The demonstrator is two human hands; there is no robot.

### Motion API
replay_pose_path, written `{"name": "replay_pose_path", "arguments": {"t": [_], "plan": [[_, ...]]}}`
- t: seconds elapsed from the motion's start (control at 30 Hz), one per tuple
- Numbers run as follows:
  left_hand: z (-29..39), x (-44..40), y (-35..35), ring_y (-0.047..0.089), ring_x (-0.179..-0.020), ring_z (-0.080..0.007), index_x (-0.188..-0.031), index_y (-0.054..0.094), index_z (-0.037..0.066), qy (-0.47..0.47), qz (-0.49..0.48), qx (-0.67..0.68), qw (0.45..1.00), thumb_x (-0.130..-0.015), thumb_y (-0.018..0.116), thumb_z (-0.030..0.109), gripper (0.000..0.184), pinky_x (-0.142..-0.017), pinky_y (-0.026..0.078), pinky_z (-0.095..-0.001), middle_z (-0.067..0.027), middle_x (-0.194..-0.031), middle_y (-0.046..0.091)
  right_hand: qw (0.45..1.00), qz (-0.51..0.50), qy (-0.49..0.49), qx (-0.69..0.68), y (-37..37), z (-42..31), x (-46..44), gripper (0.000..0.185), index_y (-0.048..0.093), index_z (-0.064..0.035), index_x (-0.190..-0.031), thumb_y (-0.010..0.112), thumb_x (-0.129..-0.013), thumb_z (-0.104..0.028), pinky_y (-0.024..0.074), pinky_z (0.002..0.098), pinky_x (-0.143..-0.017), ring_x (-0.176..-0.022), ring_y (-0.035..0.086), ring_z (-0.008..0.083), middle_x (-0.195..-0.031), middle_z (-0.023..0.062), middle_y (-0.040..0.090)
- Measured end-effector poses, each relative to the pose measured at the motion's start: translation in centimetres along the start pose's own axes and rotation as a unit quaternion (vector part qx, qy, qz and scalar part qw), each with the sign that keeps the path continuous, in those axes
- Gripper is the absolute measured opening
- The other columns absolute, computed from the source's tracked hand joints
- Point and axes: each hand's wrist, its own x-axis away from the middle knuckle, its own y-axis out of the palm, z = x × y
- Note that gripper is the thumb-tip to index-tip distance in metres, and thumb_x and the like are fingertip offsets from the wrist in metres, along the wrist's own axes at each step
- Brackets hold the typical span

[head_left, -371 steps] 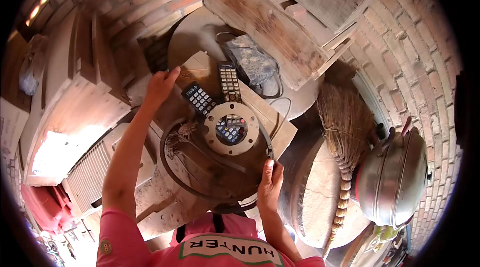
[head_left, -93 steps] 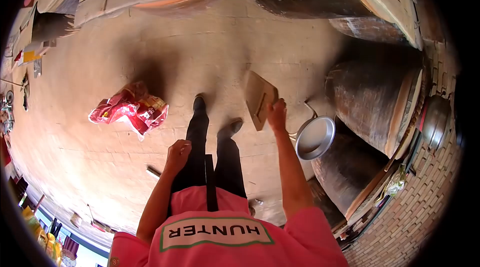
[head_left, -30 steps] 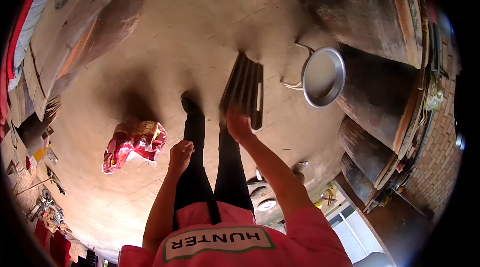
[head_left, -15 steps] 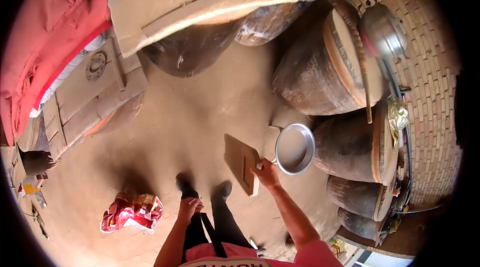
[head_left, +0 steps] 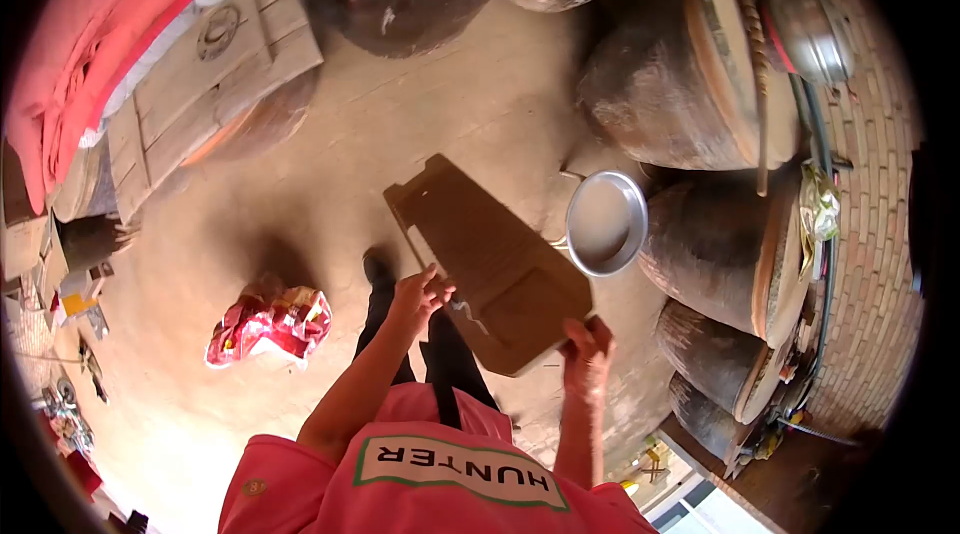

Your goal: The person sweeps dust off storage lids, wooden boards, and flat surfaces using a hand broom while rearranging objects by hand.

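Observation:
A flat brown cardboard box [head_left: 490,259] is tilted in front of my body, its broad face turned up, with a notched far end and a cut-out along the near left side. My right hand [head_left: 588,352] grips its near right corner, thumb and fingers closed on the edge. My left hand [head_left: 412,302] is at its left edge with fingers stretched out and apart; whether they touch the cardboard is hard to tell. Just beyond the box's right side is a round metal basin [head_left: 630,252] with a pale inside.
Large dark clay jars [head_left: 655,74] line the brick wall [head_left: 870,234] on the right. A steel pot [head_left: 812,26] sits by the wall. A red and white plastic bag [head_left: 268,326] lies on the floor at left, near a wooden lid [head_left: 165,99] and a red cloth [head_left: 100,29].
The box has turned from nearly edge-on to broad face up, closer to me. My right hand has moved from its slot to the near corner; my left hand has come up to its left edge.

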Motion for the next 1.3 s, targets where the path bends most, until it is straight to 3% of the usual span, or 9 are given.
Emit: {"name": "replay_pose_path", "arguments": {"t": [0.07,0.13,0.2,0.3,0.73,0.93,1.0,1.03,1.3], "plan": [[-1.2,0.4,-0.3,0.064,-0.072,-0.0283,-0.083,0.055,0.003,0.279,-0.065,-0.321,0.903,-0.089,0.068,0.028,0.029,-0.062,0.050,-0.0383,-0.0103,-0.069,0.059,0.999,-0.017,0.017,0.024,1.5,-0.1,-0.3,0.021,0.049,-0.0110,-0.063,0.067,-0.075,-0.008,0.0338,0.0233,-0.047,-0.052,0.039,0.0064,-0.063,-0.0034,0.047],[-0.1,0.2,1.2,0.064,-0.071,-0.0278,-0.093,0.060,-0.004,0.026,0.210,-0.243,0.947,-0.085,0.071,0.028,0.035,-0.063,0.052,-0.0385,-0.0127,-0.067,0.057,0.999,-0.027,-0.014,0.021,3.5,2.0,-1.7,0.013,0.059,-0.0058,-0.073,0.072,-0.073,-0.005,0.0321,0.0251,-0.046,-0.053,0.042,0.0065,-0.064,-0.0022,0.051],[-2.2,-3.2,-2.9,0.064,-0.071,-0.0282,-0.089,0.061,-0.005,0.401,0.221,-0.482,0.747,-0.083,0.072,0.029,0.036,-0.064,0.052,-0.0373,-0.0153,-0.076,0.061,0.969,-0.003,-0.101,0.227,5.8,6.4,-5.1,0.026,0.060,0.0018,-0.073,0.078,-0.073,-0.017,0.0395,0.0323,-0.048,-0.056,0.048,0.0125,-0.064,0.0042,0.057],[3.1,4.6,5.5,0.062,-0.073,-0.0290,-0.093,0.061,-0.003,0.286,0.026,-0.440,0.851,-0.081,0.073,0.028,0.035,-0.068,0.051,-0.0389,-0.0160,-0.086,0.062,0.924,0.033,-0.151,0.349,11.2,10.4,-7.7,0.042,0.063,0.0060,-0.077,0.077,-0.068,-0.032,0.0483,0.0418,-0.058,-0.062,0.062,0.0294,-0.066,0.0205,0.061],[8.3,4.2,9.0,0.059,-0.086,-0.0367,-0.087,0.060,0.007,0.412,0.104,-0.762,0.488,-0.067,0.070,0.005,0.022,-0.071,0.050,-0.0489,-0.0151,-0.089,0.056,0.916,0.017,-0.083,0.392,18.0,12.5,-10.6,0.047,0.067,0.0035,-0.074,0.075,-0.063,-0.041,0.0550,0.0435,-0.065,-0.070,0.068,0.0377,-0.071,0.0221,0.067],[10.4,-0.6,10.3,0.063,-0.078,-0.0391,-0.083,0.063,0.005,0.293,0.144,-0.834,0.445,-0.068,0.063,0.007,0.015,-0.069,0.052,-0.0497,-0.0178,-0.085,0.062,0.873,-0.362,0.020,0.326,16.1,4.2,-15.6,0.035,0.065,0.0054,-0.079,0.068,-0.083,-0.029,0.0530,0.0405,-0.058,-0.069,0.069,0.0291,-0.070,0.0159,0.067],[12.1,-1.5,9.9,0.063,-0.076,-0.0400,-0.079,0.063,0.004,0.311,0.177,-0.821,0.445,-0.067,0.062,0.007,0.013,-0.068,0.051,-0.0500,-0.0189,-0.079,0.062,0.642,-0.211,-0.576,0.461,12.7,2.4,-23.8,0.015,0.062,-0.0062,-0.094,0.061,-0.086,-0.019,0.0504,0.0431,-0.054,-0.064,0.066,0.0324,-0.067,0.0182,0.062],[13.0,-2.4,9.2,0.062,-0.074,-0.0402,-0.075,0.062,0.003,0.344,0.186,-0.800,0.455,-0.065,0.062,0.007,0.011,-0.067,0.051,-0.0501,-0.0194,-0.076,0.062,0.809,-0.096,-0.469,0.340,10.5,-2.9,-26.8,0.011,0.059,-0.0078,-0.092,0.060,-0.085,-0.017,0.0479,0.0419,-0.049,-0.056,0.060,0.0328,-0.066,0.0157,0.060],[13.4,0.1,11.6,0.061,-0.062,-0.0407,-0.068,0.062,0.000,0.377,0.288,-0.640,0.605,-0.058,0.061,0.012,0.015,-0.057,0.048,-0.0455,-0.0209,-0.066,0.062,0.644,0.355,-0.396,0.550,-10.3,-35.3,-51.2,0.049,0.052,-0.0027,-0.111,0.073,-0.077,-0.031,0.0433,0.0466,-0.090,-0.109,0.054,0.0341,-0.114,0.0169,0.055]]}}
